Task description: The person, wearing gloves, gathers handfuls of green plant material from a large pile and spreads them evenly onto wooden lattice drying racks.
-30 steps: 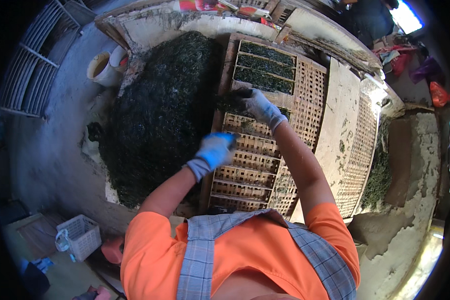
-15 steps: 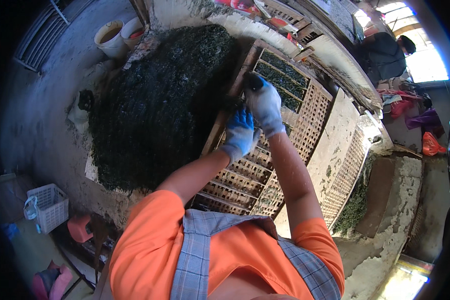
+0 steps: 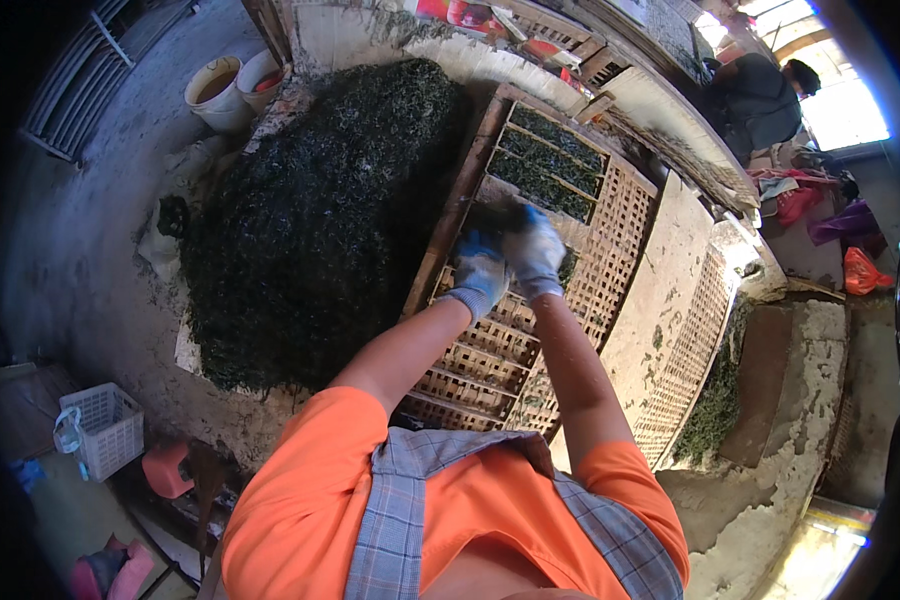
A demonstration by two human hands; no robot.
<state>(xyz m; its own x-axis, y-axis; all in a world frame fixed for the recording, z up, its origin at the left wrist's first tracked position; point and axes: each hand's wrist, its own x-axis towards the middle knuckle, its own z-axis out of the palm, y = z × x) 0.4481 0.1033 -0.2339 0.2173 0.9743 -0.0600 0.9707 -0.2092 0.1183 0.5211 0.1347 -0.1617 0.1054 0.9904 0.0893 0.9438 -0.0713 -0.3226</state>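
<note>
Over a wooden slatted tray (image 3: 494,314) on a woven lattice, my two gloved hands work close together. The gloves are white and blue. My right hand (image 3: 535,252) is curled at a dark clump (image 3: 498,214), blurred by motion, that looks like the green shreds nearby. Right beside it is my left hand (image 3: 481,271), its fingers smeared and partly lost against the dark material. Dark green shreds fill the tray's far compartments (image 3: 548,165); nearer ones show bare lattice. To the left lies a big heap of dark green shredded plant material (image 3: 310,220).
Two buckets (image 3: 218,92) stand beyond the heap. A white plastic basket (image 3: 110,432) and a red container (image 3: 167,468) are low at the left. Right of the tray lies a pale board (image 3: 635,290). Another person (image 3: 760,98) bends at the far right, near a red bag (image 3: 863,270).
Both hands have come nearer to me along the tray, the right one more. The far compartments with green shreds, partly covered before, now show fully.
</note>
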